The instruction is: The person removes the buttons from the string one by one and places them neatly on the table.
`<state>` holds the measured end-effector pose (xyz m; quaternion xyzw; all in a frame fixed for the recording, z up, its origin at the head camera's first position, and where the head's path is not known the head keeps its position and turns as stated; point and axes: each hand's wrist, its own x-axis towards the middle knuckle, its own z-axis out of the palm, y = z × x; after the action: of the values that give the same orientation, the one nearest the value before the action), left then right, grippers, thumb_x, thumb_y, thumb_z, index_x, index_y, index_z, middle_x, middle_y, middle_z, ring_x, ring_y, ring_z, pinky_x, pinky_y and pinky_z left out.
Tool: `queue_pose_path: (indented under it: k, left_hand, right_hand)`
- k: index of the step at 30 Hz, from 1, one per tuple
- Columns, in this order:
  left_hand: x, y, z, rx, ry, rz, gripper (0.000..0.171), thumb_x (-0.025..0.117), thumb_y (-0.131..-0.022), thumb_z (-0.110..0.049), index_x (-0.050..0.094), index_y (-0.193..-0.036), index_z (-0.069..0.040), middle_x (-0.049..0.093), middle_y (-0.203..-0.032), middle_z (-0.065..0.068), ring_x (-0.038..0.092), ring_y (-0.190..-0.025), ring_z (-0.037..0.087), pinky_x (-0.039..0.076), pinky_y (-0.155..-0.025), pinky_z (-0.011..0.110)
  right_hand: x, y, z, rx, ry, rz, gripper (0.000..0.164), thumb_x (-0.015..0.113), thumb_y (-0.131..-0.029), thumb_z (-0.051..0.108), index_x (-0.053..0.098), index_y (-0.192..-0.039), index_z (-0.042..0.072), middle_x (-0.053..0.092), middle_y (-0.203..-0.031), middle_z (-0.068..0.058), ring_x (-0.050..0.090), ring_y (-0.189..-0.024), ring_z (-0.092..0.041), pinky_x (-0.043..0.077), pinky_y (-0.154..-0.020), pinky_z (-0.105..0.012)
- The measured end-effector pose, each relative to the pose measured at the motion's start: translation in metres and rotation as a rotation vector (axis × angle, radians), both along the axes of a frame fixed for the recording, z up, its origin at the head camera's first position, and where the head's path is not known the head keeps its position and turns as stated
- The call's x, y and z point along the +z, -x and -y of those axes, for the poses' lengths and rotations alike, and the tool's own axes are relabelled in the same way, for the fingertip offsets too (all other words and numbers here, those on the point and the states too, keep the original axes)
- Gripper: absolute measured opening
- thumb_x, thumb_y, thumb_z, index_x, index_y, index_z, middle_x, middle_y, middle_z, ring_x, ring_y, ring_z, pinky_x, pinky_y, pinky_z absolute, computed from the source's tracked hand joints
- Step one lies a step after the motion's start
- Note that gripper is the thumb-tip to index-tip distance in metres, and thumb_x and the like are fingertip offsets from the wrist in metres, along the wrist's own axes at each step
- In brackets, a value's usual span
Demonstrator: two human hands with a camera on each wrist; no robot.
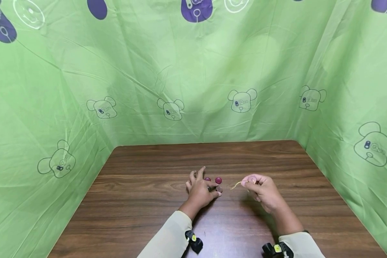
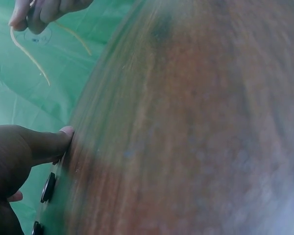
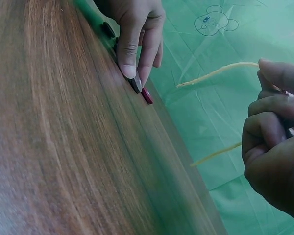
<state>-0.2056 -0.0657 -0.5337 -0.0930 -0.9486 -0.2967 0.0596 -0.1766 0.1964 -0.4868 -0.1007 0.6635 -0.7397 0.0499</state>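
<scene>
Sleeves are framing the head view: left hand is pinching a brown button on the tabletop, right hand is gripping a pink button and string. Left wrist view's catching string dangling. Right wrist's showing that pinch beside a red button. I'm guessing mid-pickup; next move's probably needing a steady lift.

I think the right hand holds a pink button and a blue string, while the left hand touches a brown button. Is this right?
The string in the right hand is yellow, not blue, as the head view shows; the rest stands.
</scene>
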Motion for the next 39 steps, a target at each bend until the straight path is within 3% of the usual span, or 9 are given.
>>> queue_pose_path:
  k: [8,16,25,33,39]
  left_hand:
    - [0.0012,-0.0018,0.0005,-0.01,-0.021,0.005,0.033,0.097,-0.08,-0.046,0.088,-0.11,-0.034,0.036,-0.177,0.009,0.021,-0.16,0.051,0.029,-0.108,0.065]
    - [0.0017,-0.0045,0.0008,-0.005,-0.035,0.004,0.044,0.098,-0.078,-0.047,0.086,-0.118,-0.037,0.034,-0.178,0.006,0.022,-0.16,0.048,0.03,-0.106,0.064]
    - [-0.0001,-0.0041,0.0029,0.021,-0.086,-0.066,0.045,0.1,-0.076,-0.043,0.087,-0.117,-0.032,0.034,-0.177,0.007,0.024,-0.159,0.049,0.029,-0.107,0.063]
    - [0.0066,-0.0083,0.0046,0.024,-0.163,-0.107,0.042,0.101,-0.074,-0.037,0.088,-0.113,-0.027,0.036,-0.175,0.006,0.027,-0.157,0.052,0.028,-0.108,0.066]
    - [0.0069,-0.0103,0.0048,0.019,-0.179,-0.131,0.042,0.101,-0.074,-0.035,0.088,-0.113,-0.026,0.037,-0.175,0.008,0.028,-0.155,0.051,0.028,-0.105,0.064]
  right_hand:
    - [0.0022,-0.0006,0.0014,-0.02,-0.049,0.036,0.009,0.071,-0.099,-0.003,0.076,-0.096,0.003,0.052,-0.067,0.013,0.038,-0.05,-0.002,0.03,-0.046,-0.018]
    - [0.0017,0.0006,0.0032,-0.023,-0.076,0.063,0.006,0.073,-0.098,-0.003,0.075,-0.101,0.0,0.05,-0.068,0.013,0.037,-0.05,-0.002,0.03,-0.046,-0.018]
    - [0.0029,0.0012,0.005,-0.032,-0.102,0.12,0.022,0.077,-0.096,0.0,0.076,-0.114,0.012,0.052,-0.079,0.012,0.038,-0.052,-0.001,0.032,-0.048,-0.017]
    - [0.006,0.0004,0.0051,-0.001,-0.108,0.091,0.052,0.067,-0.102,-0.001,0.05,-0.15,-0.014,0.061,-0.088,0.01,0.038,-0.052,0.0,0.033,-0.049,-0.016]
    - [0.0066,-0.0004,0.0034,0.062,-0.119,0.116,0.063,0.057,-0.108,0.001,0.031,-0.163,-0.012,0.063,-0.087,0.009,0.036,-0.05,0.001,0.03,-0.047,-0.016]
